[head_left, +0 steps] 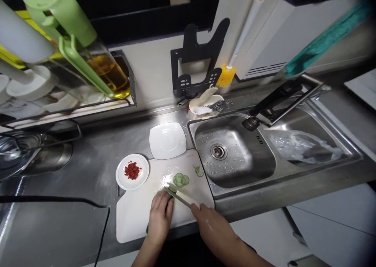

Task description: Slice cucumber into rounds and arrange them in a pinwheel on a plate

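My left hand (159, 214) is closed around a cucumber (172, 190) lying on the white cutting board (132, 216); most of the cucumber is hidden under the fingers. In my right hand (214, 224) is a knife (182, 200), its blade reaching left to the cucumber's cut end by my left fingertips. Beyond the blade lie several thin cucumber slices (180, 179), overlapping in a small pile. A few thin curved green pieces (198, 170) rest near the board's right edge.
A small white plate (121, 176) of chopped red pieces sits at the board's left corner. Behind the board is a square white plate (167, 140). The steel sink (235, 177) and faucet (261, 112) stand right. An oil bottle (102, 69) stands on the left rack.
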Available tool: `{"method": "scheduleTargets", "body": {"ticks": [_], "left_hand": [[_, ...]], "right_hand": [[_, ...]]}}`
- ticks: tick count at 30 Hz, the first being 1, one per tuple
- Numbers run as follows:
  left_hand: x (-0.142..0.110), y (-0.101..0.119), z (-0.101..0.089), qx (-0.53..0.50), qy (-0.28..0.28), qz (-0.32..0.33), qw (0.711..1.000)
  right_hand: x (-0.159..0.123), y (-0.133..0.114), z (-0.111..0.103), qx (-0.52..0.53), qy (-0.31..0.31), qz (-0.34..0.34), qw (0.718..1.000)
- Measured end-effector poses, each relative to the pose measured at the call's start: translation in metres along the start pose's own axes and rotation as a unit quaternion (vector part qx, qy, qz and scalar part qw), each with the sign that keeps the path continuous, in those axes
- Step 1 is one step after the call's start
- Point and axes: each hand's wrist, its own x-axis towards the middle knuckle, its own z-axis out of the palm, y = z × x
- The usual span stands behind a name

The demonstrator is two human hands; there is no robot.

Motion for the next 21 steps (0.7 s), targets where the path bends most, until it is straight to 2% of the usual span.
{"method": "scheduleTargets", "body": {"ticks": [6,21], "left_hand": [[0.0,0.0,0.0,-0.005,-0.008,-0.005,1.0],[0.001,0.0,-0.001,-0.012,-0.012,-0.009,1.0]], "right_hand": [[0.003,0.001,0.005,0.0,0.043,-0.018,0.999],[0.011,-0.002,0.006,0.012,0.029,-0.006,0.999]]}}
